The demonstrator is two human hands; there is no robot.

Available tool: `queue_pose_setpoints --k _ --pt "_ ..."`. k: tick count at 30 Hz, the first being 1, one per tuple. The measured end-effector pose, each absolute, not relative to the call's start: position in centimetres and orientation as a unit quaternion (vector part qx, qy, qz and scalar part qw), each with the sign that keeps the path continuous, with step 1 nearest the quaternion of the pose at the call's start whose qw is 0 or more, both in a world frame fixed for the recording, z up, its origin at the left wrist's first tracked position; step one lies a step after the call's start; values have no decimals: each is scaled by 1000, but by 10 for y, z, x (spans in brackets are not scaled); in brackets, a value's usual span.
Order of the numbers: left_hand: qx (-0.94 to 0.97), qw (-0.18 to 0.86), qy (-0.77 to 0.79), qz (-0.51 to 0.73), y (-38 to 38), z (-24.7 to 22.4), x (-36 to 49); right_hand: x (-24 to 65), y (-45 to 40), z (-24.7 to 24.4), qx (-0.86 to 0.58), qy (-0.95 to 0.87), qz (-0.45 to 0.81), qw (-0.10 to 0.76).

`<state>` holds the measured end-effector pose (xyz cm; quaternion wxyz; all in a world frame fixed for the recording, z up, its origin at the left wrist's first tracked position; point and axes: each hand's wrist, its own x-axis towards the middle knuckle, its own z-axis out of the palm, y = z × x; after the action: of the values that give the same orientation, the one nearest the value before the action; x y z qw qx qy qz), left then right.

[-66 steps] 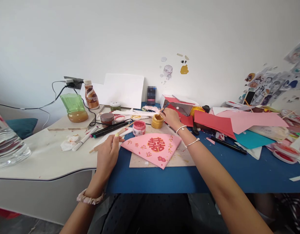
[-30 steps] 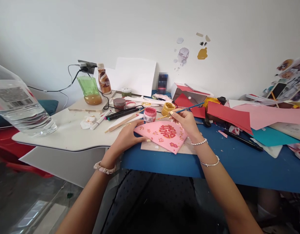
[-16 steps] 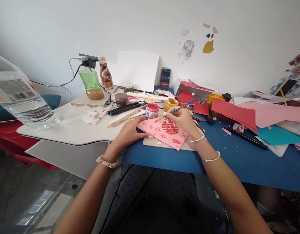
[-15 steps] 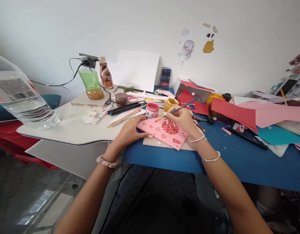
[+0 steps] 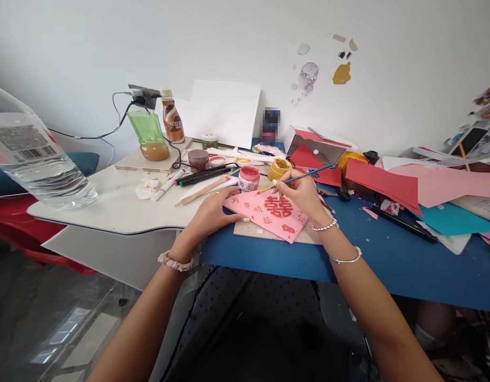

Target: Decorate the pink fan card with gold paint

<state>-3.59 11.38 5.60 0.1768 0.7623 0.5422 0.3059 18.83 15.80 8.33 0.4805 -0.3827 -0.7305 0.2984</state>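
Fine brushwork on a card is in hand: a slim blue-handled paintbrush [image 5: 312, 173] is pinched between the thumb and fingertips of the right hand [image 5: 300, 193], its gold-tipped end angled down over the far edge of the card, though contact with the surface cannot be told; the left hand [image 5: 208, 217] is spread nearly flat, its fingers pressed on the near left part of the card. A fan-shaped pink card [image 5: 255, 218], bearing a red double-happiness character [image 5: 278, 207], small gold-and-red lettering and red blossoms, lies between the hands on a paint-flecked wooden board [image 5: 260, 231], which rests on a blue tabletop [image 5: 268, 262]; an open jar of gold paint [image 5: 279, 168] and an open jar of pink paint [image 5: 249, 178] stand just beyond the card; a flat wooden stick [image 5: 200, 192] and black markers [image 5: 205, 176] lie on the white desk [image 5: 109, 212] to the left; loose red paper sheets [image 5: 378, 180] and pink paper sheets [image 5: 447, 185] are heaped to the right.
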Motion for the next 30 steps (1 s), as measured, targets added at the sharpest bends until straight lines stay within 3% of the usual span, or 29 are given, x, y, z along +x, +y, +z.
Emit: queue_pose_setpoints --k 30 --pt "765 179 536 310 116 52 -38 183 157 86 -371 -794 231 422"
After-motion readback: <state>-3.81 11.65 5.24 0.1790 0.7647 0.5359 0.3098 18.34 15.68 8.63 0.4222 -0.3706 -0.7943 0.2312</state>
